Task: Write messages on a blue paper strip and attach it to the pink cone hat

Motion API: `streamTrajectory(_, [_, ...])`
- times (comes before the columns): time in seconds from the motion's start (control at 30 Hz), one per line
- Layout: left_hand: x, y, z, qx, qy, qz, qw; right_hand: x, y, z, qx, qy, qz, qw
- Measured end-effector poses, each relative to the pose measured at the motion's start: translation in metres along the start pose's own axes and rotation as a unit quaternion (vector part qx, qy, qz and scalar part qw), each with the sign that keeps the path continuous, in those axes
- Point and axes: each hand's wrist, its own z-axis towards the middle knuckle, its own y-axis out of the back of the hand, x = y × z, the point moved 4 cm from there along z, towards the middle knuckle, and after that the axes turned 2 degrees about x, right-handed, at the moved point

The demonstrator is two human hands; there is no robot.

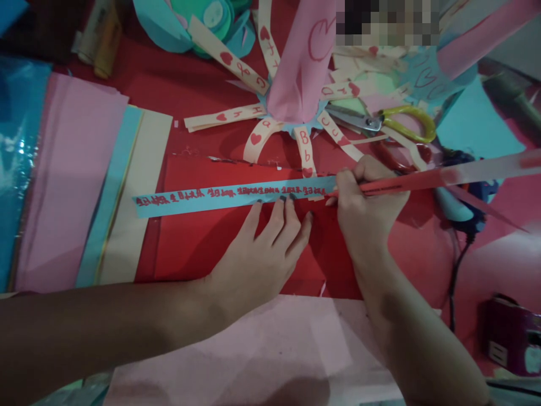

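A long blue paper strip (186, 204) with red handwriting along it lies across a red sheet (186, 242). My left hand (270, 248) rests flat with its fingers spread, fingertips touching the strip's lower edge. In my right hand (366, 208) is a red pen (406, 183), its tip down near the strip's right end. The strip's right end meets my right fingers. Just above stands a pink paper cone (300, 67) ringed by cream paper strips (304, 146) bearing red letters and hearts.
Stacked pink paper (71, 180), blue and cream sheets (135, 169) lie at the left. Yellow-handled scissors (408, 124), a dark blue tool with a cord (471, 211) and a dark purple box (513, 338) are at the right. A second cone (482, 42) stands at the upper right.
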Motion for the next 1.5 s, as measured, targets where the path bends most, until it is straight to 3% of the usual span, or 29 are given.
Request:
streamTrajectory(0.63, [0.000,0.001,0.000,0.004,-0.004,0.002,1.000,-0.006,0.002,0.001,-0.022,-0.044,0.071,0.996])
streamTrajectory(0.87, [0.000,0.000,-0.001,0.004,0.000,-0.001,1.000,-0.014,0.001,0.005,-0.063,-0.033,0.116,0.991])
streamTrajectory(1.2, [0.000,0.001,-0.001,0.000,0.008,0.004,1.000,-0.013,-0.001,0.006,-0.045,-0.028,0.132,0.990])
streamTrajectory(1.5, [0.000,0.002,-0.001,0.000,0.017,0.012,1.000,-0.009,0.006,0.010,-0.135,0.033,0.129,0.982])
